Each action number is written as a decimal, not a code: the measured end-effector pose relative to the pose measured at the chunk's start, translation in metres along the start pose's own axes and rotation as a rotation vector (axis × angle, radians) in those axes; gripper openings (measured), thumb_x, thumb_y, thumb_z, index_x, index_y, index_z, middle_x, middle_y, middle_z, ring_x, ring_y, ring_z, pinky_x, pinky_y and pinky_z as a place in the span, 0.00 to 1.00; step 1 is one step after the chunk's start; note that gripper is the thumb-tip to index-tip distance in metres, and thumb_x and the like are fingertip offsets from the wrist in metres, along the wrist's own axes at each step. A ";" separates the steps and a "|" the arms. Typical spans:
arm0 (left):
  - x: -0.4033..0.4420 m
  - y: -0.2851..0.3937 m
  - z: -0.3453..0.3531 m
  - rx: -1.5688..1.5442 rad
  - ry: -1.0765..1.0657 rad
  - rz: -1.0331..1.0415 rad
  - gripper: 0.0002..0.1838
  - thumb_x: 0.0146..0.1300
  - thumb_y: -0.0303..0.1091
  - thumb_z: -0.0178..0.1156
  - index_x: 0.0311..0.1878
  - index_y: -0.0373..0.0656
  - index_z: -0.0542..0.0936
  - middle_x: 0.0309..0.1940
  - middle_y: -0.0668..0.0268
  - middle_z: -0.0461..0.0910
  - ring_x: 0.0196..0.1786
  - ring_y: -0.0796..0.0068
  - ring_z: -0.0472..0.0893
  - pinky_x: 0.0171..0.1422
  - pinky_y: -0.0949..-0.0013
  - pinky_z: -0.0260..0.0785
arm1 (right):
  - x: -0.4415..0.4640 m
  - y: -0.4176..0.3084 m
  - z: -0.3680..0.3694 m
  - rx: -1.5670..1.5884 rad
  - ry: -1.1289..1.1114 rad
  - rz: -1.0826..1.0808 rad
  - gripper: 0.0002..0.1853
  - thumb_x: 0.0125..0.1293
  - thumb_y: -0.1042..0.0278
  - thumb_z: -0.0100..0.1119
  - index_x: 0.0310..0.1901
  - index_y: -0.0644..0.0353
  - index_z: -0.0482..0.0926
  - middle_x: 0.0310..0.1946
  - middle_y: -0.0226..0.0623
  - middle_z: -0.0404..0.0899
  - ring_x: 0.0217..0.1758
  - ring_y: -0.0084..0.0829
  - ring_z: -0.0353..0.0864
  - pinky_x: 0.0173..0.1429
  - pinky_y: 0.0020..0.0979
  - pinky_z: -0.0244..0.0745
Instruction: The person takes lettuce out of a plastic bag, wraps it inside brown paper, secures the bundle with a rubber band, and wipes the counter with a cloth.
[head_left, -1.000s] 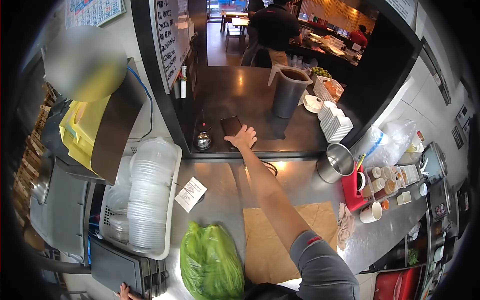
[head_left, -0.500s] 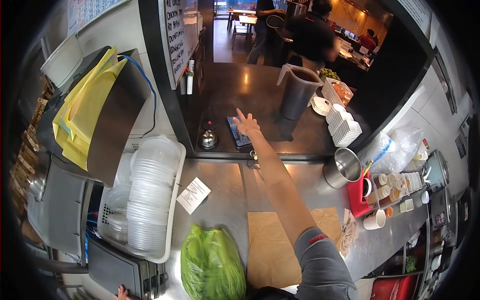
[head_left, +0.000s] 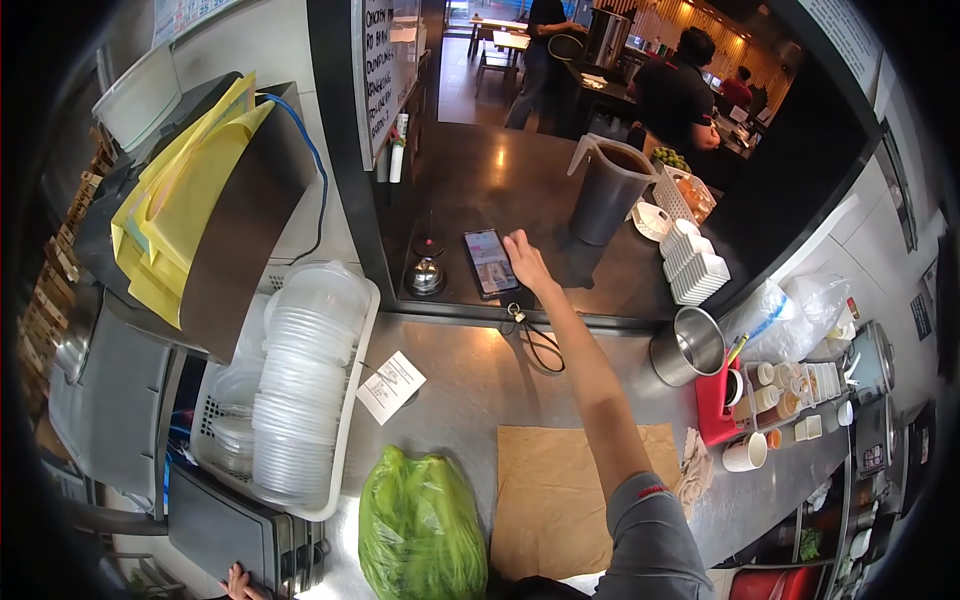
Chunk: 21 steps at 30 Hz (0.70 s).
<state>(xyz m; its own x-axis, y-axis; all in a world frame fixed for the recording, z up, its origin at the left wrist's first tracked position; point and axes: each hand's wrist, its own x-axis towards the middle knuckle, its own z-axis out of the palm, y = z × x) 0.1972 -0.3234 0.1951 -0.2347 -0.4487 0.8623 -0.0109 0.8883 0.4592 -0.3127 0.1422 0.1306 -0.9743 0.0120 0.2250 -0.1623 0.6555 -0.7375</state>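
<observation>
My right hand (head_left: 526, 259) reaches over the counter ledge, beside the right edge of a phone (head_left: 490, 263) with its screen lit. The fingers are loosely bent and not wrapped round the phone; whether they touch its edge is hard to see. A dark cord loop (head_left: 541, 352) with a small ring hangs from the phone's lower end over the ledge. Left of the phone stands a silver call bell (head_left: 426, 275). My left hand (head_left: 240, 582), partly cut off at the bottom left, lies with fingers apart at the edge of a dark box-like appliance (head_left: 225, 530).
A green plastic bag (head_left: 420, 525), brown paper (head_left: 550, 500) and a printed slip (head_left: 391, 388) lie on the steel counter. Plastic lids fill a white basket (head_left: 345, 440). A dark pitcher (head_left: 607, 195), white cups (head_left: 694, 265) and a steel container (head_left: 688, 346) stand right. People work beyond.
My right hand has drawn back from over the phone to its right side, its fingers less spread. The whole phone screen and cord now show. A person beyond the ledge has turned.
</observation>
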 end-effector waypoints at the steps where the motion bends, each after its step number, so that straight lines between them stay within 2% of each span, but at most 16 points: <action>1: -0.006 -0.012 -0.006 0.000 -0.060 -0.033 0.14 0.68 0.34 0.50 0.33 0.34 0.80 0.36 0.55 0.82 0.40 0.64 0.80 0.52 0.60 0.68 | -0.013 -0.001 -0.002 0.050 0.033 -0.060 0.18 0.71 0.51 0.38 0.48 0.56 0.71 0.44 0.49 0.75 0.56 0.50 0.70 0.56 0.46 0.66; 2: -0.018 -0.034 -0.018 0.000 -0.119 -0.067 0.13 0.68 0.30 0.46 0.36 0.32 0.78 0.40 0.54 0.81 0.46 0.62 0.78 0.63 0.56 0.58 | -0.027 -0.002 -0.003 0.099 0.065 -0.120 0.17 0.71 0.53 0.39 0.47 0.57 0.71 0.43 0.48 0.76 0.55 0.49 0.70 0.56 0.45 0.65; 3: -0.027 -0.044 -0.025 0.002 -0.180 -0.103 0.13 0.68 0.26 0.42 0.38 0.30 0.75 0.45 0.53 0.79 0.53 0.60 0.76 0.73 0.52 0.47 | -0.036 0.006 -0.001 0.010 0.089 -0.206 0.15 0.72 0.58 0.40 0.47 0.56 0.74 0.46 0.46 0.74 0.54 0.48 0.70 0.59 0.42 0.63; 6: -0.025 -0.036 -0.020 -0.014 -0.153 -0.150 0.12 0.67 0.27 0.41 0.36 0.30 0.74 0.45 0.52 0.79 0.53 0.59 0.75 0.73 0.51 0.47 | -0.065 0.015 0.007 -0.002 0.215 -0.294 0.16 0.72 0.58 0.40 0.45 0.55 0.78 0.51 0.45 0.70 0.54 0.46 0.68 0.60 0.40 0.62; 7: -0.025 -0.037 -0.021 -0.017 -0.160 -0.137 0.12 0.67 0.27 0.41 0.36 0.30 0.74 0.45 0.53 0.79 0.53 0.59 0.75 0.74 0.51 0.47 | -0.069 0.017 0.008 0.073 0.196 -0.256 0.18 0.71 0.55 0.41 0.43 0.56 0.80 0.55 0.43 0.67 0.58 0.44 0.64 0.63 0.44 0.58; 13: -0.024 -0.035 -0.019 -0.024 -0.151 -0.098 0.12 0.67 0.26 0.41 0.36 0.30 0.74 0.44 0.52 0.79 0.52 0.58 0.76 0.73 0.50 0.48 | -0.046 0.016 0.017 -0.271 0.183 -0.101 0.22 0.70 0.46 0.40 0.49 0.47 0.81 0.65 0.40 0.58 0.72 0.41 0.47 0.71 0.59 0.34; 16: -0.023 -0.034 -0.019 -0.003 -0.151 -0.103 0.13 0.67 0.27 0.41 0.36 0.30 0.74 0.44 0.52 0.80 0.52 0.58 0.76 0.73 0.50 0.48 | -0.029 0.015 0.023 -0.053 0.187 0.002 0.22 0.70 0.44 0.38 0.52 0.42 0.80 0.68 0.39 0.54 0.74 0.40 0.42 0.71 0.61 0.28; 17: -0.025 -0.038 -0.020 0.011 -0.152 -0.106 0.13 0.67 0.27 0.41 0.36 0.30 0.74 0.44 0.52 0.80 0.52 0.59 0.76 0.73 0.50 0.48 | -0.031 0.016 0.024 -0.058 0.215 -0.020 0.21 0.69 0.45 0.41 0.48 0.41 0.83 0.65 0.39 0.59 0.72 0.40 0.47 0.71 0.57 0.33; 20: -0.025 -0.036 -0.020 -0.021 -0.146 -0.121 0.13 0.67 0.27 0.41 0.36 0.30 0.74 0.44 0.53 0.80 0.52 0.59 0.76 0.73 0.50 0.48 | -0.044 0.028 0.020 -0.060 0.246 -0.160 0.20 0.69 0.47 0.43 0.42 0.42 0.85 0.61 0.39 0.65 0.70 0.40 0.52 0.70 0.53 0.39; 21: -0.024 -0.035 -0.019 -0.031 -0.156 -0.070 0.13 0.67 0.27 0.41 0.36 0.30 0.74 0.44 0.53 0.80 0.52 0.59 0.76 0.73 0.50 0.48 | -0.046 0.027 0.020 0.016 0.312 -0.208 0.19 0.69 0.48 0.45 0.37 0.43 0.87 0.58 0.37 0.68 0.68 0.39 0.55 0.69 0.49 0.43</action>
<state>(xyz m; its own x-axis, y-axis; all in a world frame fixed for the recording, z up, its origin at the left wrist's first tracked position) 0.2217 -0.3461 0.1626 -0.3824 -0.4865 0.7855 -0.0035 0.8509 0.5253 -0.2749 0.1444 0.0879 -0.8262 0.1108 0.5523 -0.3563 0.6566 -0.6648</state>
